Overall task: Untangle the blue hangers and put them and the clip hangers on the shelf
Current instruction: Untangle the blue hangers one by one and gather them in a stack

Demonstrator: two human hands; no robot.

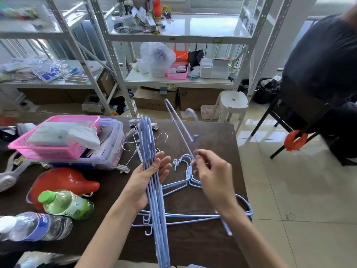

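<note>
A bundle of several blue hangers stands on edge over the dark table. It rests across the palm of my left hand, whose fingers are spread and nearly straight. My right hand pinches the neck of one separate blue hanger, lifted and tilted up to the left. More blue hangers lie flat on the table under both hands. White clip hangers lie behind the bundle, partly hidden. The shelf stands beyond the table.
At the table's left are a pink basket on a clear box, a red helmet-like object and two lying bottles. A white stool and cardboard boxes stand by the shelf. A seated person in dark clothes is at right.
</note>
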